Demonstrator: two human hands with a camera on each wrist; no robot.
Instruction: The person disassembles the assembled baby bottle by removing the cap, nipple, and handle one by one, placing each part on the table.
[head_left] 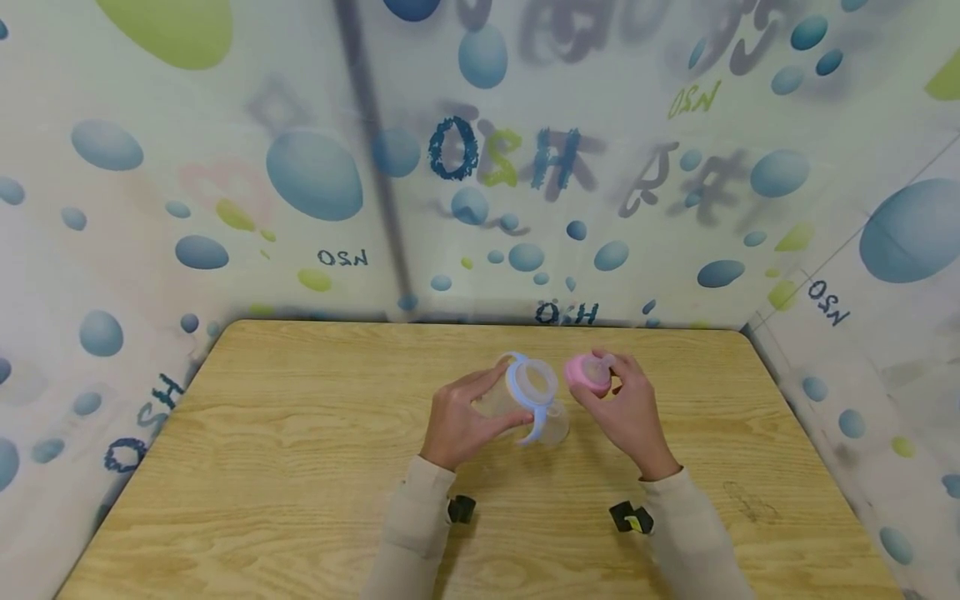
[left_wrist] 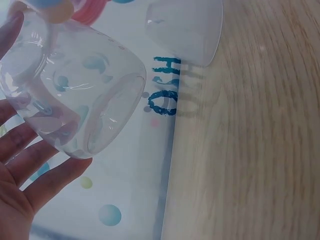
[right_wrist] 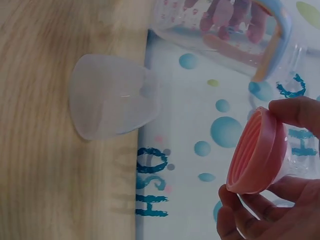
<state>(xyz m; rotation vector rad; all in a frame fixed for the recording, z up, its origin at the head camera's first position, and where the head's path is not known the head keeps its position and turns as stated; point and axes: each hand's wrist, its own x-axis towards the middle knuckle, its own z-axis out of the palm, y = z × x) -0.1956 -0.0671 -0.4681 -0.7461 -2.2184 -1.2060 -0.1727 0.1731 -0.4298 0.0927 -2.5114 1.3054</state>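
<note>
My left hand (head_left: pixel 459 423) grips a clear baby bottle (left_wrist: pixel 85 90), thumb on one side and fingers on the other. The bottle is tilted, its round mouth facing up and right in the head view. Around its neck sits a pale blue ring with curved handles (head_left: pixel 539 423). To its right, my right hand (head_left: pixel 628 414) pinches a pink screw collar (right_wrist: pixel 257 155) with a clear teat in it; the ridged inner thread shows in the right wrist view. Collar and bottle are apart. A translucent bottle cap (right_wrist: pixel 115 97) stands on the table, partly behind the handle in the head view.
The wooden table (head_left: pixel 300 458) spreads under both hands. At its far edge rises a white wall (head_left: pixel 645 250) printed with blue and green dots and letters. Dark camera mounts (head_left: pixel 461 509) sit at both wrists, by the light sleeves (head_left: pixel 693 529).
</note>
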